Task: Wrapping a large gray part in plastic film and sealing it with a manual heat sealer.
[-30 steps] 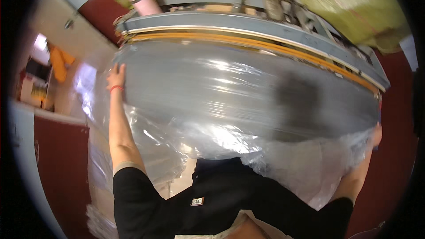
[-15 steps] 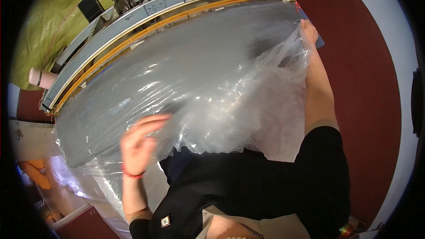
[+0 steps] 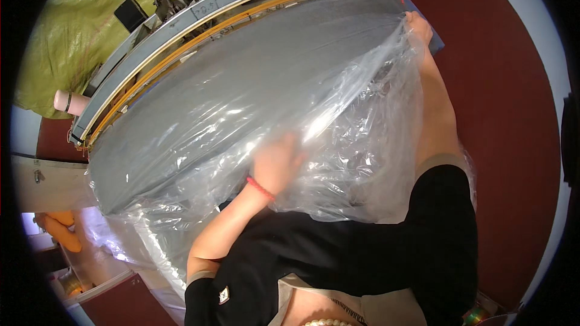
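A clear plastic sheet (image 3: 374,139) is spread over a long grey work surface (image 3: 302,36), with loose folds hanging at the near side. At the far right corner, my right hand (image 3: 419,28) is closed on the sheet's edge and holds it up, so folds fan down from the fingers. My left hand (image 3: 278,160), with a red bracelet (image 3: 260,189) at the wrist, is over or on the middle of the sheet near my body. Motion smears its fingers, and I cannot see whether they grip the plastic.
A metal rail (image 3: 211,6) with an orange strip (image 3: 241,17) runs along the far edge. Beyond it sit a machine mechanism (image 3: 166,3), a black box (image 3: 129,14) and yellow-green sheeting (image 3: 78,30). A pink bottle (image 3: 70,102) lies at left. Dark red floor (image 3: 483,115) borders the right.
My left hand has moved right, from the left part of the sheet to its middle. The plastic is pulled into straighter folds toward my right hand, which keeps its hold.
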Motion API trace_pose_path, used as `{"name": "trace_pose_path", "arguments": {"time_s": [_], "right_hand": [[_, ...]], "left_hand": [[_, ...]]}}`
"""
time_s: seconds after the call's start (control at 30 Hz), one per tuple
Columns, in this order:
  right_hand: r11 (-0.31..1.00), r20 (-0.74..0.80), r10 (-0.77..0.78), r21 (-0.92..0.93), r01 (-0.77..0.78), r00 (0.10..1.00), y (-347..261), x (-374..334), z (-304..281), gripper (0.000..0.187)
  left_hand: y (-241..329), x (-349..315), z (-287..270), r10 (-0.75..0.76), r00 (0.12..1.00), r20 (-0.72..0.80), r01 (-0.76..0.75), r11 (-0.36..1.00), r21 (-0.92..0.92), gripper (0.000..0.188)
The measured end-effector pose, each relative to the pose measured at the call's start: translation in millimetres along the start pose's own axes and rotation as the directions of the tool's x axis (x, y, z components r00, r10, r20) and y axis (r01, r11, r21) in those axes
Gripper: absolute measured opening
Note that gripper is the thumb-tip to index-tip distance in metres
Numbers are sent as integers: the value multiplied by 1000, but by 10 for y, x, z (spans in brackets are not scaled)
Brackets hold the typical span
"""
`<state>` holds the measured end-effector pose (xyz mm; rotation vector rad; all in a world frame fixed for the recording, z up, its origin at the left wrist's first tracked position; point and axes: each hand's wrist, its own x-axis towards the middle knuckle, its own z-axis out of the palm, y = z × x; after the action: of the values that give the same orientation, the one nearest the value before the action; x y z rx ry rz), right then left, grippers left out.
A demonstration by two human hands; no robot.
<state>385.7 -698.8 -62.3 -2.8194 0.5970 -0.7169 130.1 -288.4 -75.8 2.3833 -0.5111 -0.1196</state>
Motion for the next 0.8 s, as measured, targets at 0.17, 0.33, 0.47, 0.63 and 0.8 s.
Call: {"name": "trace_pose_path", "arguments": {"time_s": [0.17,0.33,0.47,0.63,0.8], "right_hand": [[999,79,41,0,-41,996,-50,38,-30,38],[1000,58,20,20,-21,998,14,46,92,42],[971,-54,-138,189,146,989,149,2,136,38],[995,35,-83,62,81,996,257,174,217,37],[992,16,-107,70,106,994,262,103,170,38]], "left_hand": [[-287,-108,29,62,995,-81,-25,920,391,10],[-93,-357,-774,-136,984,115,154,321,-934,13],[218,-556,-1324,-87,996,-1,80,919,-387,31],[-197,-1144,-1575,131,736,-665,277,837,472,31],[-385,-1973,-2423,-137,476,-869,544,822,168,36]]}}
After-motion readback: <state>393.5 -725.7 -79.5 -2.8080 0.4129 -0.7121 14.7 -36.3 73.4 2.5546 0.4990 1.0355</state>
